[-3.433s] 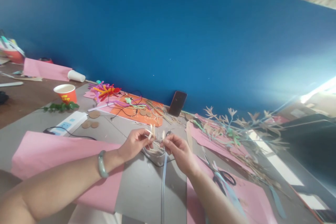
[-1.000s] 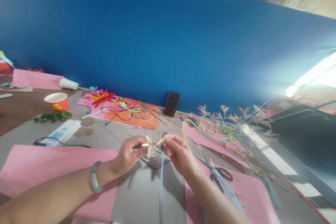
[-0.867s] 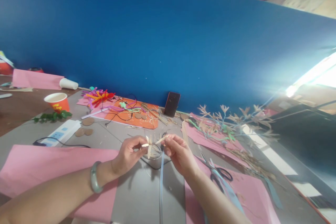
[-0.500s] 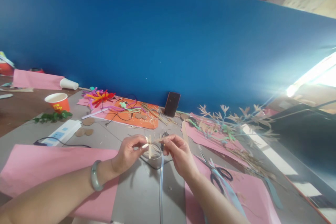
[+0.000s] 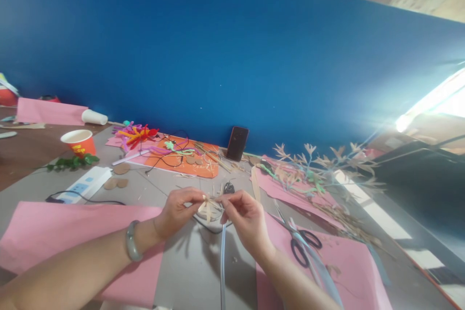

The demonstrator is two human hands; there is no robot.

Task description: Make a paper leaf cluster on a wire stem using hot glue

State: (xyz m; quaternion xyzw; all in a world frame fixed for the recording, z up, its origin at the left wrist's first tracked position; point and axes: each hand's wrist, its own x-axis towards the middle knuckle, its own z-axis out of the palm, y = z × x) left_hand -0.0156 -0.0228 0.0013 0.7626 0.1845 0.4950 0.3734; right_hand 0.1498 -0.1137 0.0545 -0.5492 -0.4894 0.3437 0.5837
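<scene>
My left hand (image 5: 178, 210) and my right hand (image 5: 244, 218) meet over the grey table (image 5: 196, 261), both pinched on a small pale straw piece (image 5: 208, 206) with thin splayed leaves. The piece sits between the fingertips of both hands. A pale blue strip (image 5: 222, 261) hangs down from under my right hand toward me. A green bangle (image 5: 130, 248) circles my left wrist. A thin dark cord (image 5: 209, 227) loops on the table just below the hands.
Pink paper sheets (image 5: 65, 232) lie left and right. Scissors (image 5: 305, 244) rest on the right sheet. Dried straw sprigs (image 5: 319, 164) spread at right. A phone (image 5: 237, 143) leans on the blue wall. An orange cup (image 5: 78, 141), a power strip (image 5: 85, 183) and coloured pipe cleaners (image 5: 136, 133) lie at left.
My hands have drawn closer and dropped slightly. The straw leaves that stuck out apart now sit bunched between my fingertips.
</scene>
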